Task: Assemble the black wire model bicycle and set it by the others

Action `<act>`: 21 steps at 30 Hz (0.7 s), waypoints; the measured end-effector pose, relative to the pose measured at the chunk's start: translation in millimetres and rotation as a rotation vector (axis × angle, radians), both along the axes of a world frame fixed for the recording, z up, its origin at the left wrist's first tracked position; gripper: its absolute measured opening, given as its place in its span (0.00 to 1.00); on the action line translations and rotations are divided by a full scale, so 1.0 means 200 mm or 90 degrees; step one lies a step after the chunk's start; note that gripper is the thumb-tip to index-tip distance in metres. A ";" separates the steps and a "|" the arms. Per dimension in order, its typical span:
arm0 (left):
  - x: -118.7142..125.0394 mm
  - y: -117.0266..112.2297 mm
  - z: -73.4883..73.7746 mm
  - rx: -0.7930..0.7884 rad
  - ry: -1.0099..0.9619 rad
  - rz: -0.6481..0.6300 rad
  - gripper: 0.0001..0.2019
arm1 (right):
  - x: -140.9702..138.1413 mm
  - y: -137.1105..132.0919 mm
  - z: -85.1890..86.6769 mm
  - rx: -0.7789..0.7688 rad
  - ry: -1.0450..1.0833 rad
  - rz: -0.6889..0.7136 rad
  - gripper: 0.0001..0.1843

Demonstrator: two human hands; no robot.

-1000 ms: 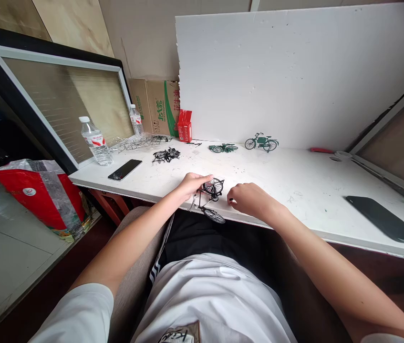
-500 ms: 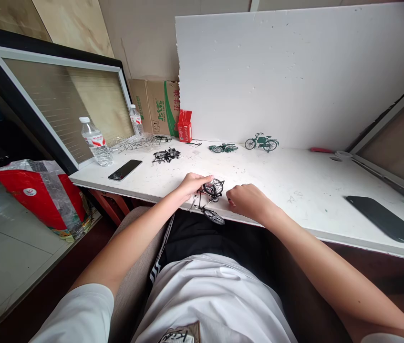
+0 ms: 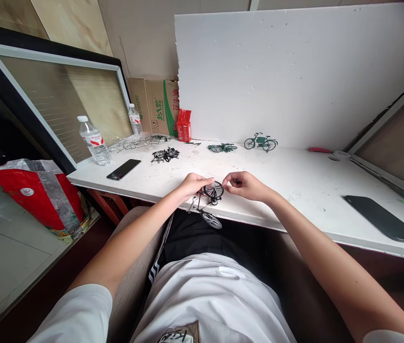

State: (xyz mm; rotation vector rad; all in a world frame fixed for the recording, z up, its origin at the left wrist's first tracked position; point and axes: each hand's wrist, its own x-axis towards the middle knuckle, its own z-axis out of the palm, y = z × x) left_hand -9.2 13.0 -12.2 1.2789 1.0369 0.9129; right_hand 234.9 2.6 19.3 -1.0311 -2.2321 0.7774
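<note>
A small black model bicycle (image 3: 209, 205) hangs over the front edge of the white table (image 3: 295, 186). My left hand (image 3: 192, 185) is closed on its upper part, beside the top wheel. My right hand (image 3: 243, 185) is raised just right of that wheel, thumb and forefinger pinched together on something too small to make out. The bicycle's lower wheel sticks out below the table edge above my lap.
Two green model bicycles (image 3: 261, 142) (image 3: 222, 148) stand near the white back board. A pile of black parts (image 3: 166, 154), wire frames (image 3: 135, 142), a red carton (image 3: 183, 126), two water bottles (image 3: 93, 141), a phone (image 3: 124, 169) and a dark tablet (image 3: 386, 220) lie on the table.
My right hand has lifted from the table surface and moved left toward the bicycle's top wheel, fingers pinched. The bicycle has tilted slightly in my left hand.
</note>
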 end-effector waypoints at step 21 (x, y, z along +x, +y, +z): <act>0.01 0.05 -0.08 0.027 -0.012 0.042 0.22 | -0.18 -0.03 -0.17 -0.029 0.151 -0.105 0.22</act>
